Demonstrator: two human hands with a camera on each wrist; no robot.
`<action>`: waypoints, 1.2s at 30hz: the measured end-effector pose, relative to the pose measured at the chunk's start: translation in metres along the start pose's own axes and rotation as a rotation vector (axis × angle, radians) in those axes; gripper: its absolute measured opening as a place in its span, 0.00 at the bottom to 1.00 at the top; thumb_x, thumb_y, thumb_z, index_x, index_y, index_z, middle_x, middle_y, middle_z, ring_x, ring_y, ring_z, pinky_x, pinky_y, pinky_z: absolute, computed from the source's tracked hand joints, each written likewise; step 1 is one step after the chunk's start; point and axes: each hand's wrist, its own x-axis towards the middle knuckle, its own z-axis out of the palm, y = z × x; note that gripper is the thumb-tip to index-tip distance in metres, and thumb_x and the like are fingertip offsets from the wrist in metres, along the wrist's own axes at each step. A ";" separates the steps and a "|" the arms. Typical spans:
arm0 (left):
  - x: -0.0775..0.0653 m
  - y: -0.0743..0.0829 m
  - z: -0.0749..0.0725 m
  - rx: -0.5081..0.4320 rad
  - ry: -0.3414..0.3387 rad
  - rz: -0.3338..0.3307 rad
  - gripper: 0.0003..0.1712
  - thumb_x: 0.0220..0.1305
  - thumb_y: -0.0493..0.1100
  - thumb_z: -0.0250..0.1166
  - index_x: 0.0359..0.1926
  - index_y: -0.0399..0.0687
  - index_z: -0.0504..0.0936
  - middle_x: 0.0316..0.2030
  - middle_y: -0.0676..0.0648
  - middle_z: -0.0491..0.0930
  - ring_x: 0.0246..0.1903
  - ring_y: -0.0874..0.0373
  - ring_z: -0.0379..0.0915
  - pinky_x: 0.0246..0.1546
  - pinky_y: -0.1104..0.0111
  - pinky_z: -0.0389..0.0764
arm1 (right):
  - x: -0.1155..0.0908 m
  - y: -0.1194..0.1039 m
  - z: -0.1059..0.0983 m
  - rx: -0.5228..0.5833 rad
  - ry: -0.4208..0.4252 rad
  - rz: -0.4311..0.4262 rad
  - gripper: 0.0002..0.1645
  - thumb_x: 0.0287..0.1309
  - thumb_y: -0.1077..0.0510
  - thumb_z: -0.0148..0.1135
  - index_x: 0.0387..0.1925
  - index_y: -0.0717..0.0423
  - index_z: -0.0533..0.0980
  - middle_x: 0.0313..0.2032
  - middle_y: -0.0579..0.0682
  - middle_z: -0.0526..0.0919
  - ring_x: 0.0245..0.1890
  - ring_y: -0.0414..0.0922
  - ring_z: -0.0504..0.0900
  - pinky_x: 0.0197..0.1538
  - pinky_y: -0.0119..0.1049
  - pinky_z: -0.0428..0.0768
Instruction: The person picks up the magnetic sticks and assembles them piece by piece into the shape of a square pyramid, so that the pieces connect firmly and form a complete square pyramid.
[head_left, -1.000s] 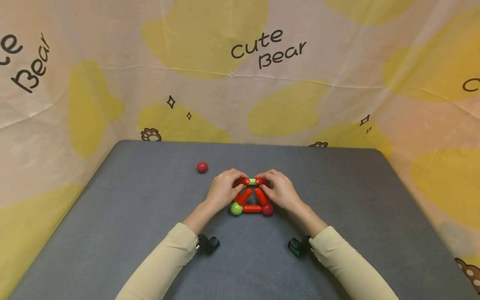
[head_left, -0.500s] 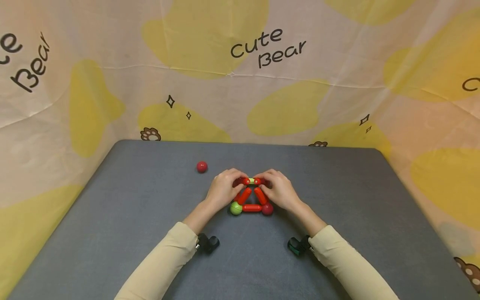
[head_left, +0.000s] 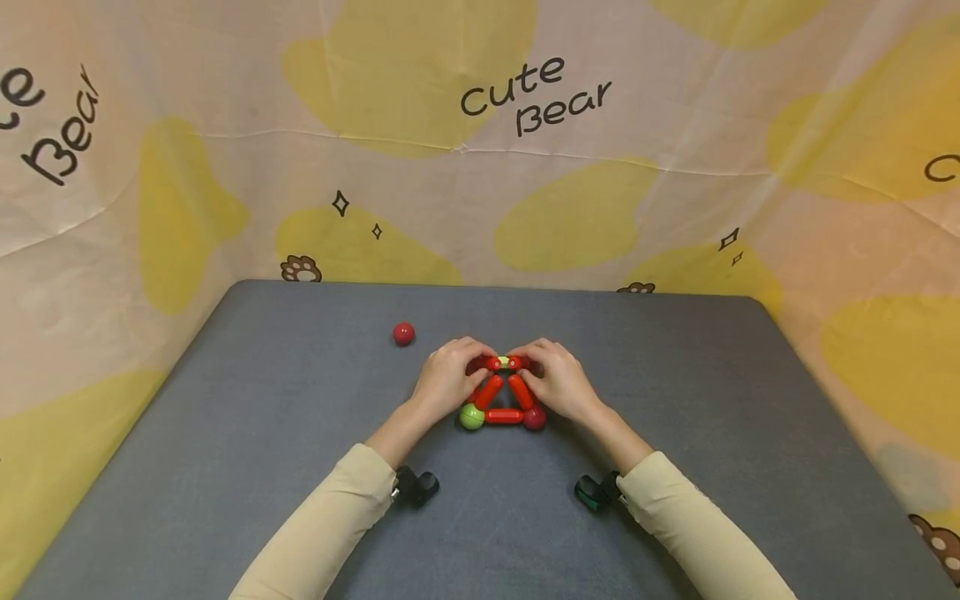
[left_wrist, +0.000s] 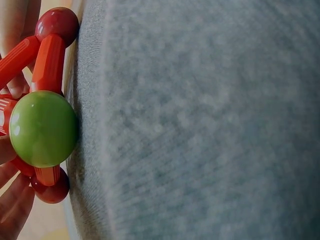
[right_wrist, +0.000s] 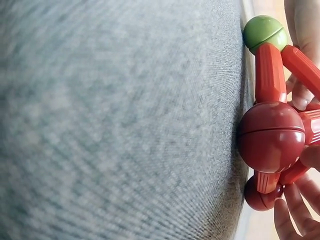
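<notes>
On the table stands a frame of red magnetic rods point(head_left: 504, 416) and balls. A green ball point(head_left: 472, 417) forms its front left corner, a dark red ball point(head_left: 534, 417) its front right. My left hand point(head_left: 447, 379) pinches a red rod point(head_left: 492, 363) at the frame's top left; my right hand point(head_left: 561, 381) pinches another at the top right. Between those rod ends shows a light green piece point(head_left: 503, 362). Another dark red ball point(left_wrist: 51, 187) sits behind the green one in the left wrist view. Fingers partly cover the upper rods.
A loose red ball point(head_left: 403, 334) lies farther back, left of my left hand. The grey table point(head_left: 262, 433) meets a patterned cloth backdrop point(head_left: 420, 200) along its far edge. Dark wrist-worn devices stick out inward from both sleeves.
The two red rod ends at the top have come slightly closer together, so less of the light green piece shows between them. Both hands otherwise keep their places.
</notes>
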 end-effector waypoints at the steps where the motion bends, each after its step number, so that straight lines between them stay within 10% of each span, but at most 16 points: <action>1: 0.000 0.000 0.000 0.001 0.000 0.000 0.12 0.49 0.38 0.71 0.37 0.51 0.84 0.35 0.52 0.81 0.36 0.55 0.76 0.39 0.60 0.77 | 0.000 0.000 0.000 -0.003 -0.003 0.001 0.15 0.50 0.64 0.63 0.42 0.49 0.81 0.36 0.48 0.80 0.32 0.44 0.73 0.35 0.34 0.71; 10: 0.000 0.000 0.000 -0.001 -0.018 -0.016 0.12 0.50 0.37 0.70 0.38 0.52 0.84 0.36 0.52 0.81 0.38 0.55 0.76 0.40 0.60 0.77 | -0.004 0.004 -0.008 0.064 -0.011 0.049 0.21 0.54 0.63 0.61 0.52 0.54 0.75 0.43 0.52 0.77 0.38 0.46 0.79 0.38 0.38 0.77; 23: -0.001 0.000 0.001 0.006 -0.021 -0.027 0.13 0.49 0.38 0.70 0.39 0.52 0.84 0.36 0.52 0.81 0.37 0.55 0.75 0.39 0.61 0.77 | -0.009 0.014 -0.007 0.143 -0.028 0.343 0.25 0.55 0.60 0.61 0.55 0.61 0.69 0.42 0.59 0.80 0.35 0.50 0.82 0.41 0.44 0.78; 36: -0.001 -0.001 0.001 0.003 -0.012 -0.027 0.13 0.49 0.38 0.70 0.39 0.52 0.83 0.36 0.52 0.81 0.37 0.56 0.75 0.39 0.62 0.77 | -0.007 0.005 -0.001 0.270 -0.200 0.555 0.29 0.59 0.53 0.58 0.59 0.60 0.63 0.29 0.53 0.81 0.16 0.40 0.79 0.20 0.34 0.78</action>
